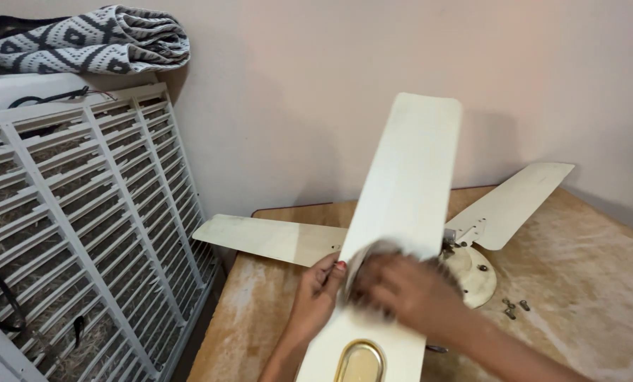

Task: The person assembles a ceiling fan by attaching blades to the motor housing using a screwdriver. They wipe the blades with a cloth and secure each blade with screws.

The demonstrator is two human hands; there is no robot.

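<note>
- Nearest the camera, a cream fan blade [401, 212] with a brass oval inset [359, 361] rises tilted over the wooden table [578, 283].
- Left hand [316, 293] pinches the blade's left edge, fingers closed on it.
- Right hand [408, 290] presses a pale cloth [373, 258] on its face (blurred; grip unclear).
- Blade looks light, thin, springy, smooth; best held by its edges near the fan hub [472, 272].
- Loose screws [514, 308] lie beside the hub.

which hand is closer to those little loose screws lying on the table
Right. The right hand lies on the raised fan blade, blurred, with the loose screws just beyond it on the table. The left hand grips the blade's far edge, farther away.
</note>
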